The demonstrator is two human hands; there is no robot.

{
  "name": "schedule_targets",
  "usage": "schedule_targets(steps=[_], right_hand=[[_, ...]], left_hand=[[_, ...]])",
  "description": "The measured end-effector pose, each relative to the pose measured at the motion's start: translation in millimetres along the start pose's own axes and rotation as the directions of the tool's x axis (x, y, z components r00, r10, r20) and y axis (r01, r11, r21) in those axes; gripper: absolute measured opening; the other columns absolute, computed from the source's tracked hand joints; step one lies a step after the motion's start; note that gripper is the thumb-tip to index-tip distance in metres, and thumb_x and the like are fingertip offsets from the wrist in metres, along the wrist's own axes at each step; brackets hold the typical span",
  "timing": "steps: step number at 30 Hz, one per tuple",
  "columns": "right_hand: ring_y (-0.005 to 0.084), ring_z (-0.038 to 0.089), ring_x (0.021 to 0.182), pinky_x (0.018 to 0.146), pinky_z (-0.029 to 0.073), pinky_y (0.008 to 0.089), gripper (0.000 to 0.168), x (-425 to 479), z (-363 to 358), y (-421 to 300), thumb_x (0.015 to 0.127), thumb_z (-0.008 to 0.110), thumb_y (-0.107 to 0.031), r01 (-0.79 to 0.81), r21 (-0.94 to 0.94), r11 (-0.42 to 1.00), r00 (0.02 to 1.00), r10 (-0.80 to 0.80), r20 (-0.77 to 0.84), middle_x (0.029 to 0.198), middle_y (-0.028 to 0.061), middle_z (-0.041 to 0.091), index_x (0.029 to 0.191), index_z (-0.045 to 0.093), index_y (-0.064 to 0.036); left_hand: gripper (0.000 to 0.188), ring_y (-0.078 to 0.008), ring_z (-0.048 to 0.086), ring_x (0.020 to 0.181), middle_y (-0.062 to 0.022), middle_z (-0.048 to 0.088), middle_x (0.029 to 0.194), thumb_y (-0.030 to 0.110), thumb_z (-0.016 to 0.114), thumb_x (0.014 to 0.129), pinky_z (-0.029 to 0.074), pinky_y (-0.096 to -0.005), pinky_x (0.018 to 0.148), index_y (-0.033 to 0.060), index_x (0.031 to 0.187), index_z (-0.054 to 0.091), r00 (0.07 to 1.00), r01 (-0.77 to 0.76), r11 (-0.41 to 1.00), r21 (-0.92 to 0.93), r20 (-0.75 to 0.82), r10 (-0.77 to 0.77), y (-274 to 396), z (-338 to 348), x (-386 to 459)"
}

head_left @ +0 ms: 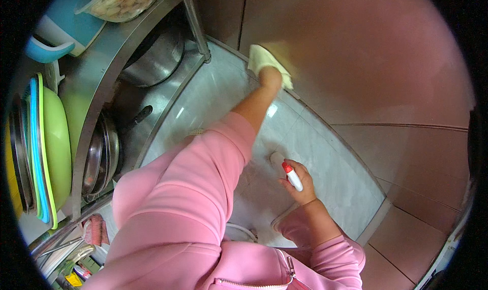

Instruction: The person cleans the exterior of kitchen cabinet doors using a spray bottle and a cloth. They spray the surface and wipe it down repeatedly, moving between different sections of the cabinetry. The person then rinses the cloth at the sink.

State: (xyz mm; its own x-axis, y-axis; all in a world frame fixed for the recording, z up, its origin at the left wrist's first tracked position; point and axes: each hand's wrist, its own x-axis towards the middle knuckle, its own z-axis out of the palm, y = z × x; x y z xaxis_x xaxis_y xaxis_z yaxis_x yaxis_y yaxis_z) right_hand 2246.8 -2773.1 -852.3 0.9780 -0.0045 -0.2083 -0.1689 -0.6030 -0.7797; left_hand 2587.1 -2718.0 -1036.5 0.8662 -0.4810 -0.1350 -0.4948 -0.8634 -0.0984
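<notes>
My left hand [270, 78] reaches forward and has a pale yellow cloth [263, 57] against the lower part of a glossy brown panel [343, 61], near the floor line. The cloth wraps over the hand, so its fingers are hidden. Closer to my body, my right hand [301, 185] is closed around a white bottle with a red nozzle [294, 179], held above the floor. Most of the bottle's body is hidden by the hand.
A stainless-steel rack [103, 73] stands at left, bearing a large metal pot [156, 61], several pans [101, 153], a green plastic basin [57, 149] and a bagged food item [122, 2]. Grey tiles [324, 149] cover the floor. Brown panels [408, 236] continue along the right side.
</notes>
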Motion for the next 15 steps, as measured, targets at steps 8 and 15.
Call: schedule_targets(steps=[8,15], right_hand=[[0.0306,0.055,0.099,0.085,0.044,0.0356,0.054,4.3,7.9,-2.4,0.066,0.073,-0.010,0.016,0.044,0.999,1.000,-0.016,0.006,0.110,0.0157,0.056,0.115,0.052,-0.004],[0.0315,0.053,0.103,0.087,0.043,0.0366,0.053,-9.5,2.4,17.6,0.067,0.073,-0.011,-0.158,0.080,0.984,0.986,0.162,-0.035,0.113,0.0160,0.056,0.115,0.051,-0.006]], left_hand=[[0.030,-0.0268,0.060,0.089,-0.0108,0.062,0.104,0.014,0.047,0.085,0.047,-0.0401,0.073,0.0006,0.109,0.058,0.851,0.368,0.803,-0.468,-0.179,-0.494,-11.3,-54.2,-36.8],[0.032,-0.0272,0.056,0.097,-0.0118,0.059,0.110,0.012,0.046,0.085,0.044,-0.0402,0.080,0.0004,0.114,0.055,0.972,0.218,0.964,-0.152,-0.051,-0.228,-10.6,-90.9,-40.0]])
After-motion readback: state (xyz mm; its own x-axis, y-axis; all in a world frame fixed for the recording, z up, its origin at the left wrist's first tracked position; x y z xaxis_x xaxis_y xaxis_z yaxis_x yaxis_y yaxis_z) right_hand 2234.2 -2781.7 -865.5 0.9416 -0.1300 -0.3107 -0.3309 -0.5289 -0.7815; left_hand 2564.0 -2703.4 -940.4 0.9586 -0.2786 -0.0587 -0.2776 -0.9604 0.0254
